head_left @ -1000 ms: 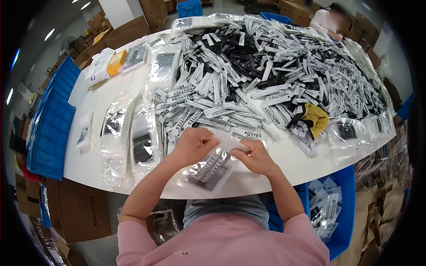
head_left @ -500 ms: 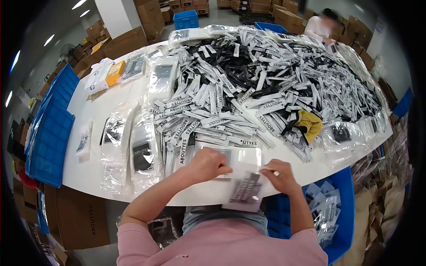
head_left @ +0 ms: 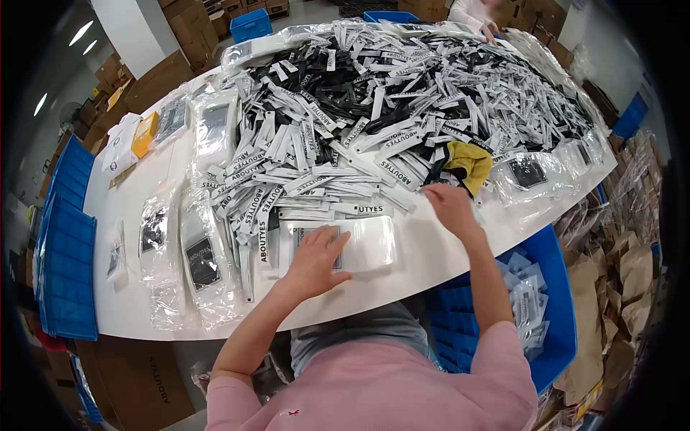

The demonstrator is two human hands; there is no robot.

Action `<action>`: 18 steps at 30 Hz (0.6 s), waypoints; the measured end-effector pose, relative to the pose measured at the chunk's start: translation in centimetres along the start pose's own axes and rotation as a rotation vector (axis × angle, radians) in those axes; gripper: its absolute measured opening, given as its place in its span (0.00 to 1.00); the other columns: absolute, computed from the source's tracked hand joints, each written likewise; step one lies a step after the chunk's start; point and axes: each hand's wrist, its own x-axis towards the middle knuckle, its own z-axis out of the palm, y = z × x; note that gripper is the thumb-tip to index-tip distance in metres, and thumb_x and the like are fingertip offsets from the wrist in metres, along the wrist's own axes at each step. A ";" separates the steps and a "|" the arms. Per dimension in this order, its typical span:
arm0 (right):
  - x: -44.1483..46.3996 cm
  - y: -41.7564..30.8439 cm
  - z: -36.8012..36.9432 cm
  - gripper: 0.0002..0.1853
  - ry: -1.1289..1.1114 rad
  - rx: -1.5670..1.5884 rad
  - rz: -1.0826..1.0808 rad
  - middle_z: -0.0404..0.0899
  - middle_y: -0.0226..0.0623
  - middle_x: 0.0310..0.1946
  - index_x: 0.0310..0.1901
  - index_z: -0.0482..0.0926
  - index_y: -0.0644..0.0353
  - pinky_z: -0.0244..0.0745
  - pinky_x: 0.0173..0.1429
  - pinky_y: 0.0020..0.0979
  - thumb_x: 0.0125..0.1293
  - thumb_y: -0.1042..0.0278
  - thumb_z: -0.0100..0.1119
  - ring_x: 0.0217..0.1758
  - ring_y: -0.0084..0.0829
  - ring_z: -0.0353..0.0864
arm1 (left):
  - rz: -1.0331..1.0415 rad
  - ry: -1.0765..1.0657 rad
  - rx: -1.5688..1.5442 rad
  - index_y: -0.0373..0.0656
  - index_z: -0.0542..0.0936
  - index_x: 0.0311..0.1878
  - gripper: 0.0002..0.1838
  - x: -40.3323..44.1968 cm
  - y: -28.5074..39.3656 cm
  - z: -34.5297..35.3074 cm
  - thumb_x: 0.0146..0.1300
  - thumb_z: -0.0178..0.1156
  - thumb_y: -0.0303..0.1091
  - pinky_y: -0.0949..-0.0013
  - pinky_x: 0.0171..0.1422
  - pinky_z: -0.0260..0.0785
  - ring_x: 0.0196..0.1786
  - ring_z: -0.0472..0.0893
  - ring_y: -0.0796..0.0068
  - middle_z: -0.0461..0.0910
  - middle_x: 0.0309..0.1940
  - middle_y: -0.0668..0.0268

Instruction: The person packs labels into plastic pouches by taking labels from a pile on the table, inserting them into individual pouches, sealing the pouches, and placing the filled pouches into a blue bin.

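Note:
My left hand lies flat with its fingers spread on a stack of clear plastic bags with a grey printed panel, near the table's front edge. To the right, my right hand is raised over the table, its fingers drawn together. What they hold, if anything, is hidden; a pale translucent edge shows beside the wrist. Just beyond it sits a yellow and black cloth item, perhaps a glove. White strips printed ABOUTYES lie heaped in front of both hands.
A blue bin with several filled clear bags stands below the table at right. Bagged stacks lie at left, near a yellow box. Blue crates stand beyond the left edge. Another person works at the far side.
The printed clear bag between my hands is out of sight. My left hand has opened and settled on the bag stack. My right hand has moved forward toward the yellow item. The view has shifted.

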 end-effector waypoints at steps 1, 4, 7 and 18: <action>2.4 0.5 2.6 0.09 -0.004 -0.023 -0.013 0.80 0.45 0.32 0.38 0.80 0.61 0.73 0.40 0.38 0.56 0.68 0.60 0.36 0.45 0.79 | -0.016 -0.018 0.062 0.43 0.75 0.52 0.30 0.1 -0.1 0.5 0.43 0.71 0.37 0.57 0.62 0.61 0.57 0.69 0.52 0.71 0.54 0.56; 6.9 0.6 6.7 0.12 -0.026 -0.310 -0.104 0.81 0.43 0.33 0.41 0.78 0.61 0.73 0.39 0.39 0.55 0.68 0.61 0.36 0.44 0.79 | 0.050 0.038 0.051 0.43 0.76 0.52 0.30 -0.9 -1.8 1.5 0.41 0.71 0.38 0.55 0.63 0.60 0.58 0.70 0.54 0.72 0.54 0.57; 9.0 -0.8 7.8 0.16 -0.351 -0.141 0.279 0.79 0.44 0.37 0.41 0.77 0.62 0.72 0.46 0.37 0.50 0.66 0.62 0.41 0.45 0.78 | 0.108 0.085 0.027 0.41 0.75 0.51 0.29 -2.7 -3.9 1.9 0.44 0.69 0.40 0.54 0.66 0.57 0.61 0.68 0.56 0.71 0.54 0.57; 18.8 1.1 10.4 0.09 -0.065 -0.312 -0.192 0.75 0.49 0.33 0.39 0.74 0.63 0.73 0.41 0.45 0.54 0.77 0.53 0.39 0.47 0.78 | 0.109 0.186 0.012 0.41 0.76 0.49 0.27 -3.4 -4.0 1.4 0.45 0.69 0.42 0.53 0.66 0.58 0.59 0.71 0.58 0.74 0.52 0.58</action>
